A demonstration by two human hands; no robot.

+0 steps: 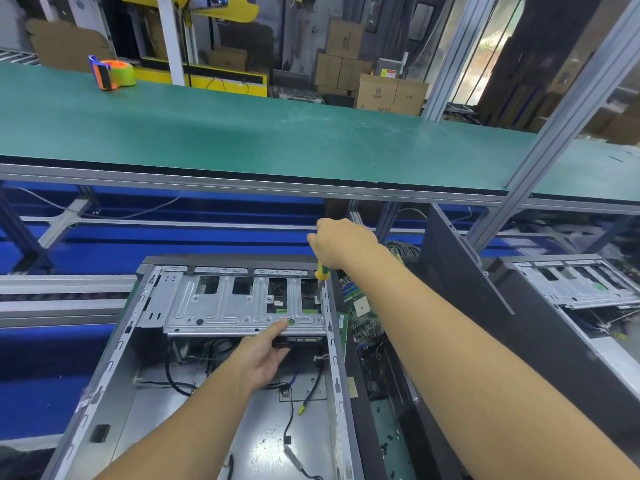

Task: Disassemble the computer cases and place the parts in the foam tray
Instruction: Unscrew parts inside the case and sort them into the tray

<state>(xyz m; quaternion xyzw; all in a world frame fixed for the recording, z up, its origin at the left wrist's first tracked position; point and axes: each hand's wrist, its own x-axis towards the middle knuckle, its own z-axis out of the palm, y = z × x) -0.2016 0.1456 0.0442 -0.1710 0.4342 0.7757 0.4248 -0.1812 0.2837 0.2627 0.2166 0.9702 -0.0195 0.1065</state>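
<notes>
An open computer case (114,358) lies in front of me, its silver drive cage (214,306) across the far end. My right hand (341,242) grips a yellow-green screwdriver (322,271) held upright, its tip at a screw on the cage's right end. My left hand (265,355) reaches into the case; the thumb lies on the cage's front edge near a green dot, and the fingers curl under around a black drive there. Loose black cables (291,417) run over the case floor.
A circuit board (363,310) leans right of the case. A dark side panel (457,271) stands further right, before a second open case (581,289). A green bench (277,140) with a tape dispenser (112,74) crosses behind. Small screws (389,445) lie at lower right.
</notes>
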